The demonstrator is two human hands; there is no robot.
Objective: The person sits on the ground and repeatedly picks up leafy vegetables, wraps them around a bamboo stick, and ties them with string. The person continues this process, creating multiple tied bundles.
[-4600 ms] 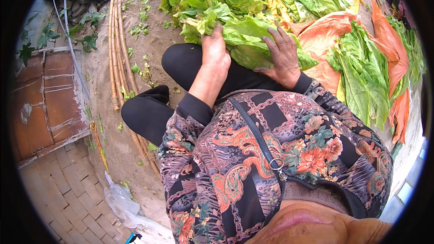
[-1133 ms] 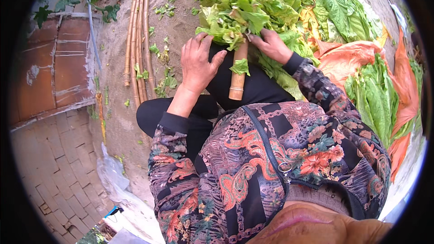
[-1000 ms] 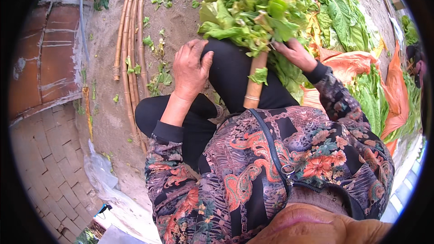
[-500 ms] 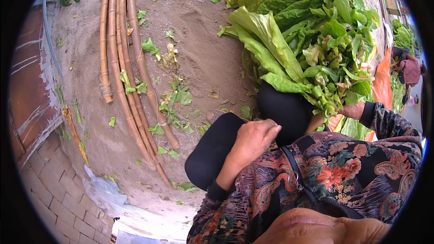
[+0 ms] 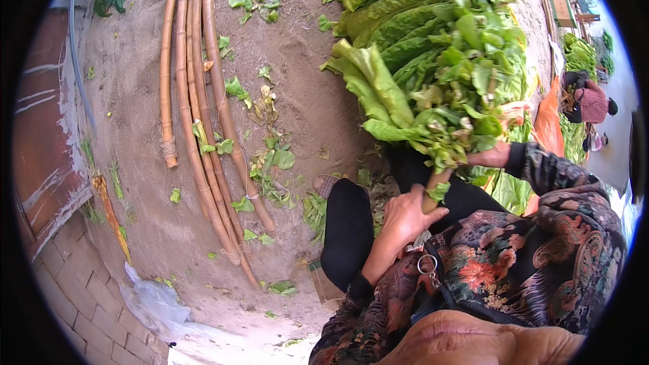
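Note:
A stem lettuce (image 5: 378,88) with long green leaves lies across my thighs, its pale stem pointing back toward my body. My left hand (image 5: 404,217) is closed around the lower end of that stem. My right hand (image 5: 491,155) grips the same plant higher up, where the leaves begin, and leaves hide part of its fingers. Right behind it lies a large pile of stem lettuces (image 5: 405,13), their leaves spread to the left. Several small, partly wilted leaves hang around the held stem.
Several bamboo poles (image 5: 184,81) lie tied on the sandy ground (image 5: 297,47) to the left, with leaf scraps among them. An orange plastic sheet (image 5: 549,122) is right of the pile. Clear plastic (image 5: 155,301) lies lower left. Another person (image 5: 589,101) is at the far right.
My left hand has moved from over my knee to the stem and closed on it. The view has shifted, and my right hand keeps its grip on the plant.

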